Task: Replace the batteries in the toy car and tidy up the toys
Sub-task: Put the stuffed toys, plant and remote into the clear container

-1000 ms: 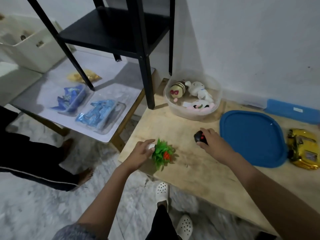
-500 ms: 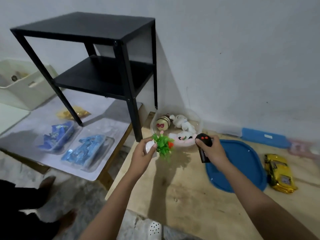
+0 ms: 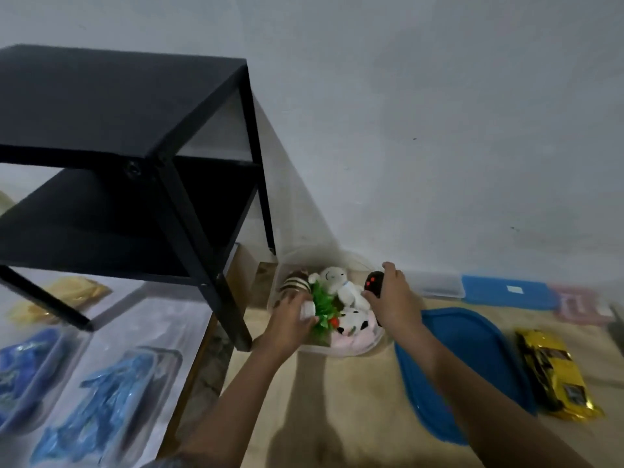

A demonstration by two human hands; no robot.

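Left hand (image 3: 290,319) grip holds the plastic plant (image 3: 322,307) by its white base; I judge it light and floppy. Right hand (image 3: 393,298) grip clasps the rigid remote (image 3: 374,282).

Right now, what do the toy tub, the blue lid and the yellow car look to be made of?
Toy tub: thin clear plastic, probably; the plush toys show through its wall. Blue lid: opaque smooth plastic, by its moulded raised rim. Yellow car: glossy metallic-looking shell, likely plated plastic; it glints gold.
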